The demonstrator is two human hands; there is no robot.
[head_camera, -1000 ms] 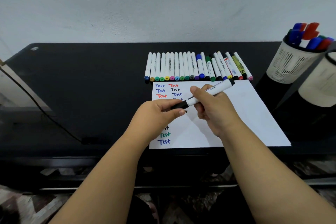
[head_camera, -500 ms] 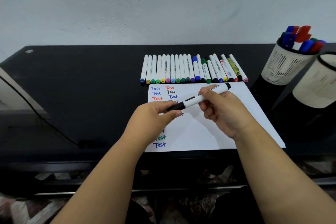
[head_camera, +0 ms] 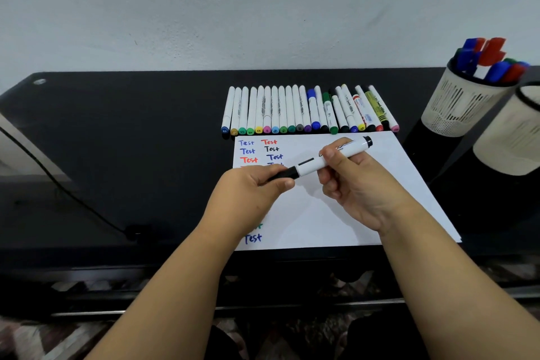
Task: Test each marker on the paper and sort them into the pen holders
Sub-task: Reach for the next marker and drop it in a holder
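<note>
A white marker with a black cap (head_camera: 315,163) hangs slantwise above the white paper (head_camera: 365,184). My right hand (head_camera: 355,184) grips its barrel. My left hand (head_camera: 251,193) pinches the black cap end. The paper carries several "Test" words in blue, red, black and green, some hidden under my left hand. A row of several capped markers (head_camera: 306,111) lies just beyond the paper. At the right stand two white pen holders: the far pen holder (head_camera: 458,105) holds several blue, red and green markers, and the near pen holder (head_camera: 514,137) is cut off by the frame edge.
The black desk (head_camera: 131,131) runs wide to the left, with a cable (head_camera: 73,199) crossing its left part. A pale wall (head_camera: 263,9) stands right behind the desk. Patterned floor shows below the desk's front edge.
Both hands stay on the marker with the same grip. The marker has tilted slightly flatter and shifted a little toward the right of the paper.
</note>
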